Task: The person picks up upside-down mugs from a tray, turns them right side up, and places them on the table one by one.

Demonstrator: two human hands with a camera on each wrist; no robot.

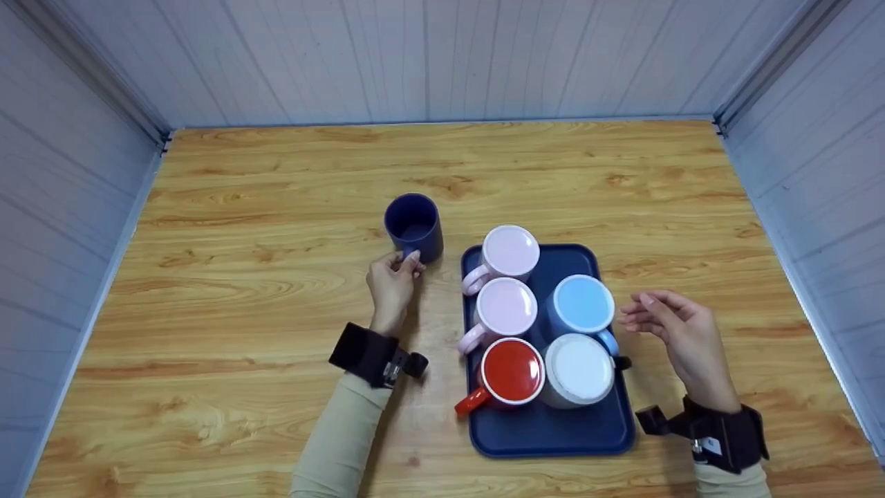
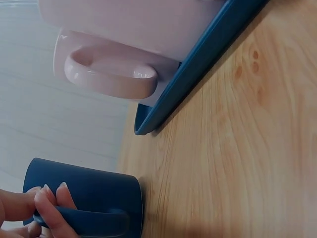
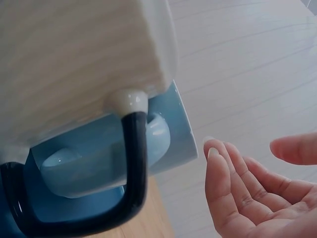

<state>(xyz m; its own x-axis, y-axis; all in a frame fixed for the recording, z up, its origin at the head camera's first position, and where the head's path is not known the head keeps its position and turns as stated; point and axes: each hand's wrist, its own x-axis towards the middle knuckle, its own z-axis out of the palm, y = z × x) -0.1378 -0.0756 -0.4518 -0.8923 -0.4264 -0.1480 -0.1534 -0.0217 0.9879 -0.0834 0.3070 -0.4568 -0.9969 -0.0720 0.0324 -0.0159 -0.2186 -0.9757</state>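
Note:
A navy mug point(image 1: 432, 242) stands upright on the table left of the tray, its open mouth facing up. My left hand point(image 1: 393, 283) pinches its handle point(image 2: 94, 222) between thumb and fingers. On the dark blue tray point(image 1: 553, 436) sit several mugs, apparently bottom up: two pink mugs point(image 1: 511, 250) and a red mug point(image 1: 513, 372) on the left, a light blue mug point(image 1: 584, 304) and a white mug point(image 1: 579, 370) with a black handle point(image 3: 136, 163) on the right. Just right of the light blue mug, my right hand point(image 1: 674, 328) hovers with loosely bent fingers, holding nothing.
The wood-grain table point(image 1: 242, 311) reaches back to a pale panelled wall point(image 1: 429, 62). Similar panels stand along its left and right sides. The handles of the pink and red mugs stick out over the tray's left edge.

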